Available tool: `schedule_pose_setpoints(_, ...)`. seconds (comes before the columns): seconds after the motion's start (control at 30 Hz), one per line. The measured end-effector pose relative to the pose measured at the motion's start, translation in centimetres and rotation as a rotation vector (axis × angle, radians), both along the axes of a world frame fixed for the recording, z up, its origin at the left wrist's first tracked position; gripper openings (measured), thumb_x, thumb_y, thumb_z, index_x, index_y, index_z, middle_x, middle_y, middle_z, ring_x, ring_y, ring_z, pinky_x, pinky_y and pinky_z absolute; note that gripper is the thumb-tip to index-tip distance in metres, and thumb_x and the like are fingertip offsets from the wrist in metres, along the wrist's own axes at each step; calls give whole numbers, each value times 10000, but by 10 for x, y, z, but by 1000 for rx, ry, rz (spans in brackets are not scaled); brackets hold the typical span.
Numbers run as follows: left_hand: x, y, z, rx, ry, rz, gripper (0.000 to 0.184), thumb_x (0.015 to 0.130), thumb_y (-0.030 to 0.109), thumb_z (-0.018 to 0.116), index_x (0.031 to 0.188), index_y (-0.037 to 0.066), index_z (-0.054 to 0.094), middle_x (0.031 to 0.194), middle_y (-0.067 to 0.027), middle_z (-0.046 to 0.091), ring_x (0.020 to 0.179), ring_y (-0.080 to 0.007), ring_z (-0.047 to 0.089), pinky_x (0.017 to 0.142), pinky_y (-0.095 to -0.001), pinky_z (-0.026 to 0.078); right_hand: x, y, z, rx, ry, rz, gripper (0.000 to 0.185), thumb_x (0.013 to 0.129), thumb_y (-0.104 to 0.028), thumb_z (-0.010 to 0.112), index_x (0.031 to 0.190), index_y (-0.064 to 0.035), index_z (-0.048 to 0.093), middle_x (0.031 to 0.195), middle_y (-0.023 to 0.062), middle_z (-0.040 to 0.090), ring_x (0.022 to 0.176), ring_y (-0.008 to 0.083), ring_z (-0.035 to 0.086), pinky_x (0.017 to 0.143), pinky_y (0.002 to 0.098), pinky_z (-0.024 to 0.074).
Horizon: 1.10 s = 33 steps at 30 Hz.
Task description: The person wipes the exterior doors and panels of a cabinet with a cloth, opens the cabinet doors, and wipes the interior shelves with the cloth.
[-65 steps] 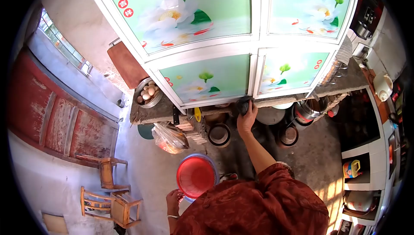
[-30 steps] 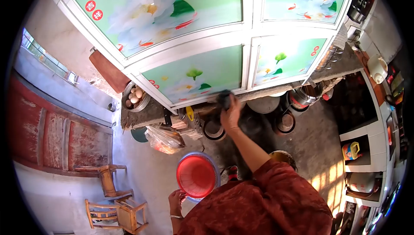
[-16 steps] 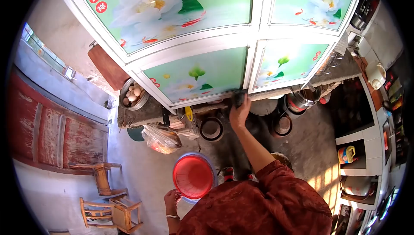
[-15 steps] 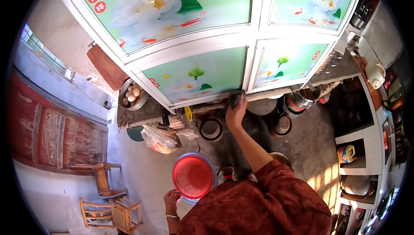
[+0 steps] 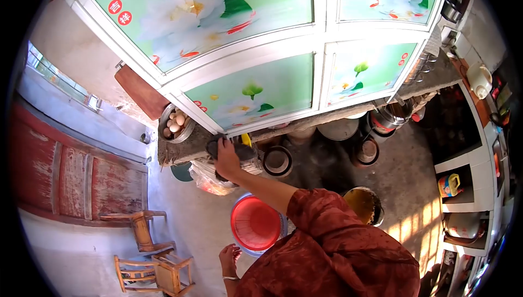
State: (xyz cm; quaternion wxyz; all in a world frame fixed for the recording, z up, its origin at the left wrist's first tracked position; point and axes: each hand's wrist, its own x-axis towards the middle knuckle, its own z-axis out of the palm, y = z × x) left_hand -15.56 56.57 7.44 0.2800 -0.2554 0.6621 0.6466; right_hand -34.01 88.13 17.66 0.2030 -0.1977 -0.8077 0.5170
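My right hand (image 5: 226, 159) holds a dark cloth (image 5: 239, 151) against the ledge's front edge, at the lower left corner of the white-framed cabinet (image 5: 261, 87). Just beside the cloth is a yellow object (image 5: 246, 139), and a plastic bag (image 5: 211, 181) hangs below. Near the basin's lower left side is my left hand (image 5: 230, 254), with its fingers curled; whether anything is in them is too small to tell. The red basin (image 5: 256, 223) rests inside a bluish one on the floor.
A metal bowl of eggs (image 5: 176, 125) sits on the ledge (image 5: 188, 148), left of the cabinet. Pots (image 5: 278, 161) stand under the ledge. A bucket (image 5: 364, 205) is right of my arm. Wooden chairs (image 5: 163, 272) are at lower left, tiled shelves (image 5: 471, 188) at right.
My right hand has moved left along the cabinet's bottom edge with the dark cloth, from the middle to the left corner. The bucket shows more. My left hand sits slightly apart from the basin.
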Motion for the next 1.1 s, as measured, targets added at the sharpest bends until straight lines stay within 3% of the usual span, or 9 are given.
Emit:
schedule_pose_setpoints(0.03, 1, 0, 0, 5, 3, 6, 185, 868, 83, 548, 992, -50, 582, 781, -155, 646, 603, -211, 645, 552, -262, 561, -13, -10, -10, 5, 69, -119, 644, 721, -58, 633, 1308, 71, 401, 1228, 250, 454, 1128, 419, 455, 936, 421, 429)
schedule_pose_setpoints(0.17, 1, 4, -1, 28, -1, -11, 188, 862, 72, 541, 993, -58, 577, 780, -156, 646, 604, -218, 648, 554, -267, 565, 18, 29, -7, -101, 220, -61, 611, 693, -88, 658, 1275, 6, 495, 1156, 238, 530, 1072, 403, 519, 917, 436, 442)
schedule_pose_setpoints(0.27, -6, 10, -2, 28, -2, -59, 199, 866, 79, 534, 1005, -59, 572, 796, -155, 646, 627, -222, 653, 573, -274, 568, 81, 79, -7, -119, 356, -191, 629, 687, -70, 650, 1286, 0, 475, 1168, 215, 531, 1080, 412, 525, 926, 409, 441)
schedule_pose_setpoints(0.33, -12, 17, -1, 37, 5, -99, 206, 869, 88, 533, 1011, -56, 573, 807, -154, 648, 641, -221, 655, 585, -280, 569, 111, 112, -21, 39, 440, -324, 669, 660, -14, 650, 1300, 9, 454, 1188, 226, 503, 1086, 420, 513, 938, 401, 433)
schedule_pose_setpoints(0.53, -36, 42, 8, 42, 29, -210, 211, 871, 96, 534, 1018, -50, 578, 823, -137, 654, 653, -213, 658, 595, -287, 568, 159, 201, 6, 484, 441, -493, 785, 623, 63, 641, 1360, 43, 373, 1245, 249, 447, 1125, 442, 437, 973, 443, 380)
schedule_pose_setpoints(0.67, -40, 54, 16, 12, 34, -219, 208, 871, 94, 533, 1013, -51, 579, 822, -132, 653, 658, -211, 658, 587, -280, 565, 159, 224, 14, 610, 233, -426, 746, 604, 22, 692, 1305, 52, 437, 1175, 207, 479, 1036, 401, 467, 908, 441, 410)
schedule_pose_setpoints(0.83, -27, 44, 11, 3, 14, -199, 202, 874, 89, 527, 1009, -51, 582, 822, -132, 652, 662, -212, 656, 592, -280, 567, 167, 213, -34, 549, 74, -443, 672, 624, 35, 673, 1266, 50, 474, 1126, 192, 510, 1027, 393, 478, 876, 426, 426)
schedule_pose_setpoints(1.1, -20, 49, 16, -43, -8, -201, 204, 872, 94, 536, 1007, -51, 586, 819, -127, 654, 654, -212, 656, 603, -274, 570, 156, 217, 5, 435, 288, -489, 692, 631, 69, 640, 1293, 15, 448, 1169, 177, 506, 1051, 387, 474, 903, 428, 419)
